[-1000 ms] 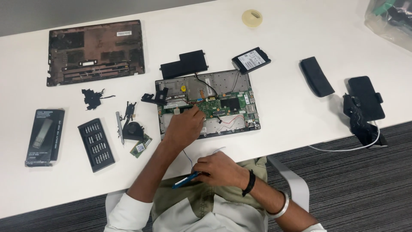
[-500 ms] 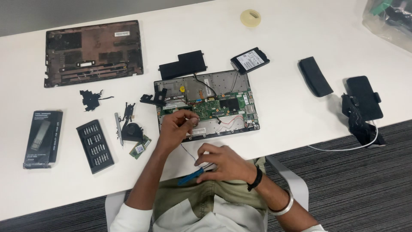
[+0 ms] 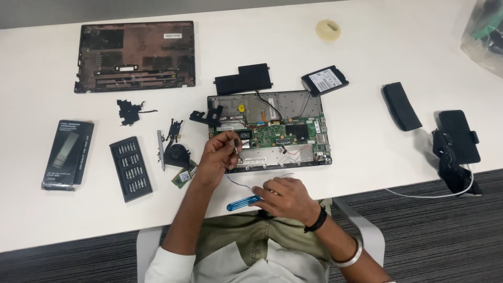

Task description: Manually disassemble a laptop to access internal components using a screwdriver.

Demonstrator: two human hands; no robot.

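Observation:
An opened laptop base [image 3: 293, 105] lies in the middle of the white table, its green board exposed. My left hand [image 3: 217, 160] hovers over the base's front left corner, fingers pinched on a thin wire [image 3: 237, 182]. The wire curves down towards my right hand [image 3: 285, 196]. That hand rests at the table's near edge and grips a blue-handled screwdriver [image 3: 242, 203] that points left.
The laptop's bottom cover [image 3: 136, 55] lies at the back left. A black battery [image 3: 243, 78], a hard drive [image 3: 325, 79] and a tape roll [image 3: 328, 30] sit behind the base. Left of it are a fan [image 3: 175, 152], a bit set [image 3: 131, 167] and a black box [image 3: 68, 154]. A phone mount [image 3: 458, 136] stands right.
My left hand has drawn back from the board to the base's front edge, pinching the wire. My right hand has come up to the table's edge with the screwdriver.

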